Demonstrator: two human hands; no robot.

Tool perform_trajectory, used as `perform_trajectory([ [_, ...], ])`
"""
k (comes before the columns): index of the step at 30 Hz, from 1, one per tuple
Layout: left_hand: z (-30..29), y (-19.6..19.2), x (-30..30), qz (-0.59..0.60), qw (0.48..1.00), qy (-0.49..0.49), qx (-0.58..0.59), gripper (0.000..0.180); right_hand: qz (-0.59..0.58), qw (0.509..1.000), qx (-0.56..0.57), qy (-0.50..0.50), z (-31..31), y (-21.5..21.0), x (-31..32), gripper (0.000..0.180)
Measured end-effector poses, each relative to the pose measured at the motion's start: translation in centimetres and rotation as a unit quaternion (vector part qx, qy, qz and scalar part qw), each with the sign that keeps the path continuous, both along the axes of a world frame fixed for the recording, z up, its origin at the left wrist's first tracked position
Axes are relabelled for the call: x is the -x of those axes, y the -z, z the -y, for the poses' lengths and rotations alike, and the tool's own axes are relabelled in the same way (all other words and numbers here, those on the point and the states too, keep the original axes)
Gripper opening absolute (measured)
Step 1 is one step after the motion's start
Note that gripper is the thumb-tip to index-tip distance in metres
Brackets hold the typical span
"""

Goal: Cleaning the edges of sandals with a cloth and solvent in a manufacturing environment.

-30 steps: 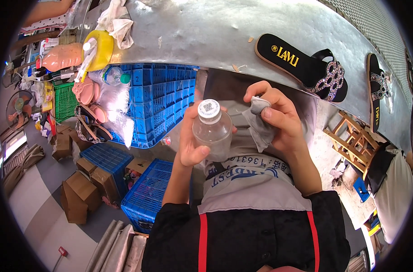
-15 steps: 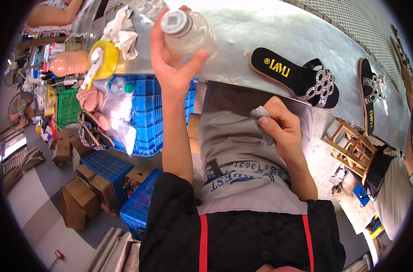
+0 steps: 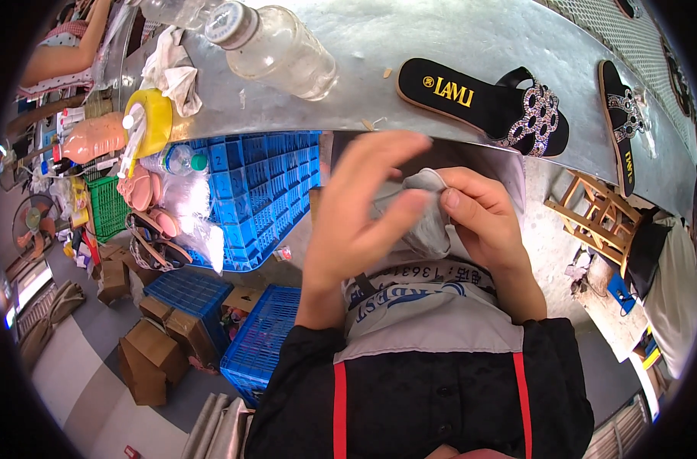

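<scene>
My right hand [image 3: 490, 218] pinches a small grey cloth [image 3: 427, 229] between thumb and fingers, low in front of my apron. Just left of it is my left hand [image 3: 356, 206], blurred by motion, its thumb and fingers apart and nothing held in them. A clear bottle [image 3: 283, 57] with a white cap stands on the metal table [image 3: 371, 34], beyond my left hand. Farther right on the tabletop lies a black slide sandal [image 3: 459, 99] with a strap of sparkling stones. Its like, another sandal [image 3: 622, 115], rests near the right end.
A crumpled white rag [image 3: 174, 76] and a yellow ring-shaped object [image 3: 160, 115] sit at the table's left end. Below the edge stands a blue crate [image 3: 264, 199] with sandals and plastic wrap beside it. A wooden stool [image 3: 597, 218] is at right. Another person's arm [image 3: 61, 61] shows at upper left.
My left hand has let go of the bottle, now standing on the table, and has come down toward the cloth in my right hand. More of the cloth shows now.
</scene>
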State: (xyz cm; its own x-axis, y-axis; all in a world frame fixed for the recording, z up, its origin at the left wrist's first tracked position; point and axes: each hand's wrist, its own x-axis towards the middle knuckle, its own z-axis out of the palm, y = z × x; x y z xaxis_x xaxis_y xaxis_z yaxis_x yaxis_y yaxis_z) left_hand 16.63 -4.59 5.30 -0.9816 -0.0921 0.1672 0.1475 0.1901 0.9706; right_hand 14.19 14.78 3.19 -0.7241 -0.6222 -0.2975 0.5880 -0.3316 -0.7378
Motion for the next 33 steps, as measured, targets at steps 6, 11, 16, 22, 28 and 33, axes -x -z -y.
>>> perform_trajectory([
  [6,-0.2,0.7,1.8,0.108,0.989,0.039,-0.097,0.014,-0.144,0.983,-0.089,0.074,0.1,-1.8,1.2,0.028],
  [11,-2.7,2.7,3.7,0.000,0.930,0.059,-0.363,0.013,-0.142,0.981,-0.099,0.092,-1.3,-1.5,1.9,0.014],
  [16,-4.1,2.6,4.3,0.029,0.898,0.105,-0.427,0.020,0.033,0.997,0.015,0.075,-2.7,-1.3,2.3,0.025],
  [22,-4.2,3.0,4.6,0.046,0.940,0.137,-0.308,0.019,0.089,0.993,0.023,0.067,-2.7,-1.2,1.9,0.035],
  [28,-5.5,3.0,4.0,0.039,0.941,0.020,-0.335,0.019,-0.202,0.964,-0.102,0.142,-1.1,0.4,0.6,0.018],
  [33,-5.2,3.0,3.6,0.042,0.952,0.052,-0.299,0.021,-0.014,0.987,0.041,0.152,-1.4,-0.2,1.3,0.014],
])
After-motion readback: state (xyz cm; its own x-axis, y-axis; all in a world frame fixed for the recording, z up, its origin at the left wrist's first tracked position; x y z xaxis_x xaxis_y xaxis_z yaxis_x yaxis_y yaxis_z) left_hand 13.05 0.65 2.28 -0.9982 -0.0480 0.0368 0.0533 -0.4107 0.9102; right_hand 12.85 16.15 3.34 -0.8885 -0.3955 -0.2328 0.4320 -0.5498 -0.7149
